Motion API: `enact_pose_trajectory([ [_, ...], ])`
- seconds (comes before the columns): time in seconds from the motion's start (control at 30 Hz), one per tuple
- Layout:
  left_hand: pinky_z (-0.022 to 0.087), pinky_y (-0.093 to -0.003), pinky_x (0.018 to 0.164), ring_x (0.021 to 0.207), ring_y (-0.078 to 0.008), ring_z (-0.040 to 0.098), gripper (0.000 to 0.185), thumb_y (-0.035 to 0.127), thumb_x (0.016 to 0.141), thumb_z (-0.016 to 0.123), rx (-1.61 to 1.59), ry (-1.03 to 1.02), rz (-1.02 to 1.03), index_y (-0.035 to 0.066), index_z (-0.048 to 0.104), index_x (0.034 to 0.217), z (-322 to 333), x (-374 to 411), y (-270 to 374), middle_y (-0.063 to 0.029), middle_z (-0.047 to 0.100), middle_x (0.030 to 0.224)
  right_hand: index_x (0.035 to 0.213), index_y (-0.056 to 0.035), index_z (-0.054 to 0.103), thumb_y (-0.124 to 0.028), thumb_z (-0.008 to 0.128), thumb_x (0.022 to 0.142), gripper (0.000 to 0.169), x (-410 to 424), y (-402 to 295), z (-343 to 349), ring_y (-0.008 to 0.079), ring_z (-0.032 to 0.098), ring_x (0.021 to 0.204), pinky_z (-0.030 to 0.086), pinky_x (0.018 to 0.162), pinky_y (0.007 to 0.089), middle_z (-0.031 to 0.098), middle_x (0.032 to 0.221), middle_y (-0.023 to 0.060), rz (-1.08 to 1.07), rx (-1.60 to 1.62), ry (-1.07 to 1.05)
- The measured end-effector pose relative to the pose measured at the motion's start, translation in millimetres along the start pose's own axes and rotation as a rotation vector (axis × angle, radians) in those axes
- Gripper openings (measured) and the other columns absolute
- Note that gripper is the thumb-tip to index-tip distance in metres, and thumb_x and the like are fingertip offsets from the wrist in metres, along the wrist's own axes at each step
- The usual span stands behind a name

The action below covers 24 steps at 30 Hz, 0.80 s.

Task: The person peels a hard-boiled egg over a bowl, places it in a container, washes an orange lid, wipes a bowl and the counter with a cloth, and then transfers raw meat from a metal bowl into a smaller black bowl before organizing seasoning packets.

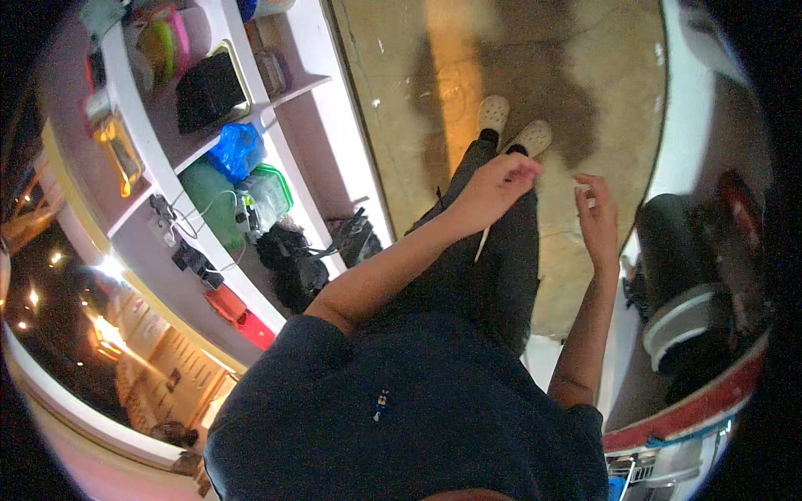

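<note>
My left hand [501, 188] is over my dark trousers, just below the light perforated clogs [532, 138]. Its fingers are curled, and whether anything is inside them cannot be made out. A thin pale cord or strip [482, 243] hangs below this hand against the trousers. Off to the right, apart from it, my right hand [597, 216] is raised over the floor with bent fingers. A small white thing [590, 201], too blurred to name, shows between its thumb and fingers.
White shelving [297, 91] on the left holds a black container [213, 91], a blue plastic bag [235, 150], a green-rimmed container [269, 194], cables and a red item [238, 316]. A dark cylindrical object [670, 250] stands at right. The concrete floor [388, 113] has dark patches.
</note>
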<state>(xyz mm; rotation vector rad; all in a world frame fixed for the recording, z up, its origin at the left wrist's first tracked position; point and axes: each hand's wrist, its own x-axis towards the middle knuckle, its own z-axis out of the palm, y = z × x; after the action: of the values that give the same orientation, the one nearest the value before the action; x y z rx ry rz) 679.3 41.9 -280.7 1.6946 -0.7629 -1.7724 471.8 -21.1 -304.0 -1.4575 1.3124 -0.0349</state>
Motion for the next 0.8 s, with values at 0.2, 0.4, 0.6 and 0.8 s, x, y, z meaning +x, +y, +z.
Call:
enact_pose_trajectory([
  [0.2,0.041,-0.0270,0.090,0.099,-0.0136,0.054,0.018,0.010,0.089,0.050,-0.054,0.210,-0.263,0.003,0.056,0.105,-25.3,16.6,-106.3,-0.0041,0.059,0.100,0.102,-0.0054,0.057,-0.007,0.051,0.087,0.016,37.9,39.9,87.5,0.0231,0.057,0.078,0.047,0.067,0.0311,0.058,0.096,0.0115,-0.010,0.148,-0.071],
  [0.4,0.044,-0.0276,0.081,0.088,-0.0157,0.057,0.018,0.006,0.085,0.051,-0.046,0.259,-0.277,0.004,0.058,0.102,-8.4,20.4,-127.9,-0.0078,0.059,0.094,0.101,-0.0043,0.058,-0.007,0.051,0.088,0.016,57.8,47.9,108.7,0.0227,0.058,0.085,0.046,0.074,0.0299,0.060,0.095,0.0112,0.061,0.224,-0.035],
  [0.6,0.042,-0.0270,0.086,0.095,-0.0137,0.055,0.018,0.013,0.090,0.051,-0.030,0.178,-0.292,0.005,0.058,0.105,-19.0,22.0,-106.5,-0.0050,0.061,0.098,0.103,-0.0061,0.059,-0.008,0.050,0.088,0.017,60.6,36.3,100.6,0.0140,0.056,0.085,0.046,0.067,0.0255,0.060,0.096,0.0052,0.099,0.301,0.001],
  [0.8,0.041,-0.0274,0.088,0.096,-0.0142,0.056,0.021,0.013,0.088,0.053,-0.025,0.239,-0.303,0.004,0.057,0.106,-49.1,16.9,-119.4,-0.0055,0.061,0.100,0.103,-0.0077,0.059,-0.007,0.049,0.088,0.018,64.9,22.6,97.3,0.0118,0.057,0.083,0.047,0.061,0.0243,0.062,0.096,0.0037,0.169,0.333,0.032],
])
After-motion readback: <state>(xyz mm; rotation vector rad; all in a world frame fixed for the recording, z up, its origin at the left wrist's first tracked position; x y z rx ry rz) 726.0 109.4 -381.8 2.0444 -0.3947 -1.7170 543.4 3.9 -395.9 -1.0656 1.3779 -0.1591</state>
